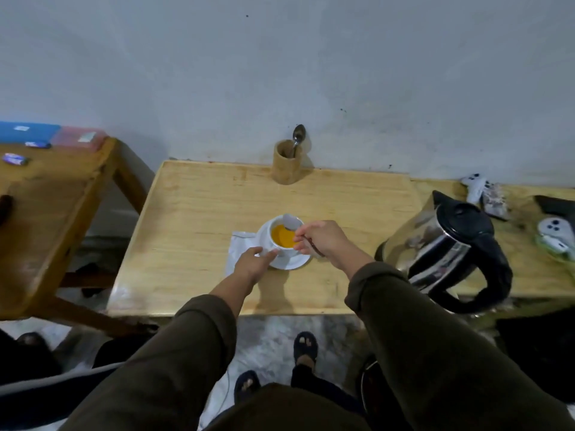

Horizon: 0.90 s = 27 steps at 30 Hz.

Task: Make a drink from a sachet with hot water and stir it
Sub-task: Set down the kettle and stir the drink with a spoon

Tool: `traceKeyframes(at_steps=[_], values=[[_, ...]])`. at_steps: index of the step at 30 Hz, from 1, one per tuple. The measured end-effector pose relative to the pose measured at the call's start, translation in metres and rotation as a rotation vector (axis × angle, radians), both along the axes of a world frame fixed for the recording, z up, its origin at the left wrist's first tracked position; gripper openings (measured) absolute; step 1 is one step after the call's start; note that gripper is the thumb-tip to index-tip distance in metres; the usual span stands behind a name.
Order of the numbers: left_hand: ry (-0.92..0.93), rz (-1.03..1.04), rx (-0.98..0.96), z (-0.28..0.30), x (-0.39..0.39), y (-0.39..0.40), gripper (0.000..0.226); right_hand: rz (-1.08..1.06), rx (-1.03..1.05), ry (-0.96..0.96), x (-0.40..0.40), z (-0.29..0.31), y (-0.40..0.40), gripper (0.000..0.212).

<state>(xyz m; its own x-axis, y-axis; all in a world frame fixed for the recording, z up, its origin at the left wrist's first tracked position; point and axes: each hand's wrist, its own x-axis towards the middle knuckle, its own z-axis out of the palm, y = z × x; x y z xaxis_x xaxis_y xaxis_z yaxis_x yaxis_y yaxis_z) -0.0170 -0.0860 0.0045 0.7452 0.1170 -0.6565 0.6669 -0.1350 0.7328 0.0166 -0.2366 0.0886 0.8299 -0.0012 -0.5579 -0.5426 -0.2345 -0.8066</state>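
Note:
A white cup [278,244] of orange drink [282,237] stands on a white saucer [295,263] in the middle of the wooden table [199,219]. My right hand [323,241] pinches the handle of a spoon [290,221], whose bowl is lifted over the cup's far rim. My left hand [253,264] rests at the cup's near left side, fingertips touching the cup and saucer. A white sachet [238,248] lies flat on the table, partly under the saucer's left edge.
A steel and black electric kettle [448,253] stands to the right of the saucer. At the back edge, a wooden holder [287,161] holds another spoon [298,136]. A second table [49,206] sits to the left. Game controllers [557,233] lie far right.

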Motion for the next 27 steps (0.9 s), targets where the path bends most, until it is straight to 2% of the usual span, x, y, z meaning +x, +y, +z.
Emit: traceKeyframes(at_steps=[5,8,10,12,14,16,22,27], values=[[-0.018,0.021,0.019,-0.004,0.002,-0.003,0.056,0.108,0.01,0.029,-0.01,-0.001,-0.006,0.019],[-0.041,0.054,0.034,-0.006,0.005,-0.005,0.029,0.202,-0.046,0.025,-0.008,-0.004,-0.01,0.02],[-0.045,0.082,0.041,-0.007,0.006,-0.007,0.016,0.252,-0.069,0.002,-0.004,-0.01,-0.013,0.011],[-0.045,0.107,0.038,-0.01,0.007,-0.008,0.015,0.29,-0.172,-0.078,0.001,-0.013,-0.014,0.012],[-0.037,0.128,0.022,-0.01,0.006,-0.009,0.015,0.341,-0.341,-0.185,0.007,-0.014,-0.013,0.029],[-0.031,0.146,0.009,-0.013,0.006,-0.008,0.016,0.332,-0.415,-0.262,0.012,-0.015,-0.012,0.039],[-0.047,0.171,0.034,-0.013,0.003,-0.007,0.013,0.406,-0.541,-0.486,0.028,-0.022,-0.014,0.024],[-0.053,0.177,0.108,-0.01,0.002,-0.01,0.014,0.501,-0.561,-0.539,0.035,-0.022,-0.007,0.027]])
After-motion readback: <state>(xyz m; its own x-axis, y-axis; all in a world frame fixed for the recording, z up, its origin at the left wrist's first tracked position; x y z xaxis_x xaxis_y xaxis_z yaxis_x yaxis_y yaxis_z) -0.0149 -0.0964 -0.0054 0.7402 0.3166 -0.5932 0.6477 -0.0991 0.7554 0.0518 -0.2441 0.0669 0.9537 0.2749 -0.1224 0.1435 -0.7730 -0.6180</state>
